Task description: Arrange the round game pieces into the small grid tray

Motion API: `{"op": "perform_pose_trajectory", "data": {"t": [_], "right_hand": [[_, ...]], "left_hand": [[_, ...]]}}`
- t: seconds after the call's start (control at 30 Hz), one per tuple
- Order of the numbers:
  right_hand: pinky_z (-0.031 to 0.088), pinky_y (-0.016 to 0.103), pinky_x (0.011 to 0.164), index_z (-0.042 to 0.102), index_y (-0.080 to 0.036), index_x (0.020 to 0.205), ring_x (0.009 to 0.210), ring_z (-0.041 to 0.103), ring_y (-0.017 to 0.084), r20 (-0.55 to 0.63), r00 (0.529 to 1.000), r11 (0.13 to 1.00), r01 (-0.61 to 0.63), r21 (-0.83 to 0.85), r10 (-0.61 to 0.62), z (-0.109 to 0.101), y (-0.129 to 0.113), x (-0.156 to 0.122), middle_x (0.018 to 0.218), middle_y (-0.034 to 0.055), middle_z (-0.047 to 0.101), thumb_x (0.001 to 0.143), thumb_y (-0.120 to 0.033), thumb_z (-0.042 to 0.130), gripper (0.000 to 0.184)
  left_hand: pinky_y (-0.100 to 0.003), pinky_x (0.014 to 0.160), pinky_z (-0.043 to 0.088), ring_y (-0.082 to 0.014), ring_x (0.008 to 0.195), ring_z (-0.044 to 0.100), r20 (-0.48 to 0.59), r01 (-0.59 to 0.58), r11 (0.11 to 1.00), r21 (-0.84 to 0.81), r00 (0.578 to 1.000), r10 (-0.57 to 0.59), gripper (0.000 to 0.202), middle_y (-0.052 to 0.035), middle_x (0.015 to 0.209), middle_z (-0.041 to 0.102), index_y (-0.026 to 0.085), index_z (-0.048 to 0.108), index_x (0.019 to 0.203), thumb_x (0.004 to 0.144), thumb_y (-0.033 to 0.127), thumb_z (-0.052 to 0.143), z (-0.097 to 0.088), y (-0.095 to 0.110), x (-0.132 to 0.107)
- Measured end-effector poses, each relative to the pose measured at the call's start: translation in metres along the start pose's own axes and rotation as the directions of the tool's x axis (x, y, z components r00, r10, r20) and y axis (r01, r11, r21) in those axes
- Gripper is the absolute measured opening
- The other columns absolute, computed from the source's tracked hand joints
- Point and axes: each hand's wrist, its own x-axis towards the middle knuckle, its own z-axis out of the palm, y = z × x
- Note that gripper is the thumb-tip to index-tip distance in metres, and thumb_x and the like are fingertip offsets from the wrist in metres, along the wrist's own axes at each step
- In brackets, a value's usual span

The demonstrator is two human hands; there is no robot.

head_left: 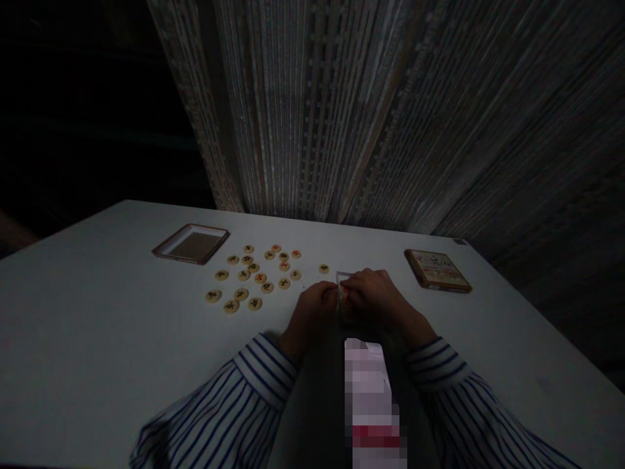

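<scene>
My left hand [315,312] is closed on the left edge of a small clear plastic box [346,276], standing near the middle of the table. My right hand [374,296] reaches over the box from the right, its fingers curled down into it. Something orange-yellow shows between the hands, but the fingers cover most of it. Beyond my left hand lie several round wooden xiangqi pieces [260,278] with black or red characters. A single piece [323,268] rests just left of the box's far corner.
An open shallow box half [215,259] lies on the white table [122,312] at the far left. On the right is a flat box part [442,270] with a printed top. A bright, blurred-out screen [371,384] is below my hands. Strip curtains [312,117] hang behind.
</scene>
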Motion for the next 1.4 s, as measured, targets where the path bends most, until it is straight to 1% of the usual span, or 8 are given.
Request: {"op": "perform_pose_trajectory", "data": {"t": [0.2, 0.27, 0.4, 0.53, 0.67, 0.77, 1.13, 1.4], "right_hand": [[0.029, 0.034, 0.075, 0.065, -0.019, 0.096, 0.087, 0.055, 0.020, -0.243, 0.967, 0.997, -0.066, 0.031, 0.071, 0.000, 0.006, -0.005, 0.090, 0.0051, 0.068, 0.082, -0.019, 0.044, 0.026], [0.031, 0.033, 0.073, 0.066, -0.017, 0.090, 0.081, 0.056, 0.020, -0.376, 0.920, 0.994, -0.106, 0.026, 0.108, 0.000, 0.009, -0.008, 0.082, 0.0060, 0.068, 0.080, -0.018, 0.044, 0.024], [0.034, 0.032, 0.068, 0.066, -0.015, 0.080, 0.067, 0.056, 0.018, -0.607, 0.784, 0.991, -0.126, 0.044, 0.127, 0.000, 0.015, -0.017, 0.069, 0.0053, 0.067, 0.078, -0.016, 0.043, 0.023], [0.037, 0.032, 0.066, 0.064, -0.015, 0.075, 0.060, 0.056, 0.017, -0.712, 0.697, 0.995, -0.086, 0.044, 0.091, 0.001, 0.022, -0.027, 0.064, 0.0046, 0.066, 0.078, -0.015, 0.042, 0.023], [0.038, 0.032, 0.065, 0.063, -0.016, 0.078, 0.062, 0.056, 0.017, -0.763, 0.640, 0.995, -0.081, 0.052, 0.092, 0.002, 0.027, -0.034, 0.065, 0.0036, 0.065, 0.078, -0.014, 0.043, 0.020], [0.039, 0.032, 0.064, 0.062, -0.016, 0.080, 0.062, 0.055, 0.018, -0.767, 0.634, 0.995, -0.077, 0.059, 0.095, 0.005, 0.028, -0.035, 0.066, 0.0039, 0.064, 0.078, -0.014, 0.043, 0.020], [0.040, 0.034, 0.065, 0.062, -0.014, 0.087, 0.071, 0.055, 0.021, -0.702, 0.708, 0.996, -0.036, 0.077, 0.080, 0.009, 0.022, -0.034, 0.075, 0.0071, 0.065, 0.080, -0.015, 0.041, 0.022], [0.040, 0.033, 0.064, 0.063, -0.014, 0.085, 0.069, 0.056, 0.019, -0.697, 0.714, 0.998, -0.031, 0.058, 0.063, 0.011, 0.017, -0.030, 0.075, 0.0071, 0.067, 0.082, -0.018, 0.043, 0.021]], "left_hand": [[-0.027, 0.071, 0.048, -0.0168, 0.078, 0.063, -0.014, -0.015, 1.000, -0.023, 1.000, 0.015, 0.022, -0.0049, 0.085, 0.070, 0.017, 0.066, 0.087, 0.078, 0.020, 0.046, -0.001, 0.001, 0.000], [-0.028, 0.071, 0.048, -0.0170, 0.077, 0.063, -0.019, -0.008, 1.000, -0.013, 1.000, 0.008, 0.022, -0.0051, 0.084, 0.070, 0.016, 0.066, 0.088, 0.079, 0.019, 0.046, -0.001, 0.002, -0.001], [-0.027, 0.070, 0.048, -0.0168, 0.076, 0.063, -0.039, 0.005, 1.000, 0.013, 0.999, -0.004, 0.023, -0.0055, 0.084, 0.070, 0.015, 0.066, 0.089, 0.079, 0.019, 0.047, -0.001, 0.003, -0.001], [-0.026, 0.069, 0.048, -0.0161, 0.074, 0.063, -0.060, -0.003, 1.000, 0.006, 0.998, 0.003, 0.021, -0.0049, 0.082, 0.070, 0.015, 0.066, 0.087, 0.078, 0.019, 0.047, -0.003, 0.002, -0.001], [-0.025, 0.063, 0.047, -0.0151, 0.069, 0.062, -0.062, -0.016, 1.000, 0.002, 0.998, 0.016, 0.019, -0.0033, 0.075, 0.069, 0.016, 0.066, 0.082, 0.078, 0.020, 0.048, -0.004, 0.002, -0.002], [-0.023, 0.059, 0.045, -0.0142, 0.065, 0.061, -0.055, -0.022, 1.000, -0.008, 0.998, 0.022, 0.017, -0.0022, 0.070, 0.068, 0.016, 0.065, 0.080, 0.077, 0.022, 0.049, -0.004, 0.002, -0.003], [-0.023, 0.056, 0.042, -0.0127, 0.060, 0.056, -0.036, -0.003, 0.999, -0.039, 0.999, 0.002, 0.014, -0.0010, 0.065, 0.063, 0.015, 0.061, 0.072, 0.075, 0.024, 0.050, -0.004, 0.005, -0.004], [-0.022, 0.055, 0.041, -0.0125, 0.059, 0.056, -0.043, -0.026, 0.998, -0.050, 0.999, 0.024, 0.019, 0.0002, 0.063, 0.062, 0.016, 0.060, 0.070, 0.078, 0.030, 0.051, -0.004, 0.003, -0.004]]}}
